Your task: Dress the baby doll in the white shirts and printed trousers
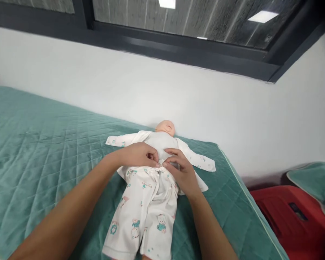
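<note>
While a white wall (111, 79) rises behind everything, a bed with a green quilted cover (56, 151) fills most of the lower view. Above, a dark window frame (178, 47) crosses the wall, its panes showing bright reflected rectangles. At the right, beside the bed's edge, lies a red case (289, 216), partly overlapped by a green cloth (316, 180).

Near the middle of the bed lies a doll (162, 140) on its back, its head just beside the wall and its legs toward the wearer. White trousers (138, 202) cover its lower body, printed with little cartoon animals (mostly teal, with touches of red), and slivers of leg show below the hems. A white top (202, 161) is spread open around the pale torso, both sleeves stretched out sideways.

Over the doll's belly the two hands meet. The left hand (141, 154) has its fingers curled, its grip pinching the front of the waistband (142, 169). The right hand (182, 171) pinches the same spot between thumb and forefinger, its other fingers loosely bent. Between the fingertips sits a small white gathered bit; whether it is fabric or a tie, I cannot tell.
</note>
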The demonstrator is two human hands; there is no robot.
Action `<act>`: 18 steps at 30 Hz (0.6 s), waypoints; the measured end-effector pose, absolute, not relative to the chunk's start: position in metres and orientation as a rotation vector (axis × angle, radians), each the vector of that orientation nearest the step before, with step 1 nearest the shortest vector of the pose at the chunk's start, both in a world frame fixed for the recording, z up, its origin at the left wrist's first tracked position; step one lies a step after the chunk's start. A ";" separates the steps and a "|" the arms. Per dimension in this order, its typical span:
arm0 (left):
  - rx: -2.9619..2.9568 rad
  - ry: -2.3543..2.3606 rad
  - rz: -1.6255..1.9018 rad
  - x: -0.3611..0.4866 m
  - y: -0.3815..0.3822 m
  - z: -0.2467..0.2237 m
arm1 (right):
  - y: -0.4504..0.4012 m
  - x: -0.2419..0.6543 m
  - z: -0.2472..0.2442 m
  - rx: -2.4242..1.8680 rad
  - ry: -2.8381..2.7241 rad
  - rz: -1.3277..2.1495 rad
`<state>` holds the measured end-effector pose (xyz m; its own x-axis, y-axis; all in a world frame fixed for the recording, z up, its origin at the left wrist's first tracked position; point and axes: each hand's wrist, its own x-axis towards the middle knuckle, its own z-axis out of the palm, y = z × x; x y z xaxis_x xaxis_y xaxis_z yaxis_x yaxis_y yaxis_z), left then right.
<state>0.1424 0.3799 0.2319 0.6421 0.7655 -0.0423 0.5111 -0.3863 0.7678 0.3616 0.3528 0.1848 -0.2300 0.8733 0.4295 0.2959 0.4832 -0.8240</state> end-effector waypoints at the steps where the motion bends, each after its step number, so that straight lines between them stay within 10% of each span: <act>1: 2.087 0.971 0.334 0.142 0.385 0.235 | 0.353 0.362 0.185 -1.002 -1.781 0.759; 18: 1.995 0.790 0.473 0.137 0.391 0.217 | 0.351 0.365 0.196 -0.952 -2.153 0.876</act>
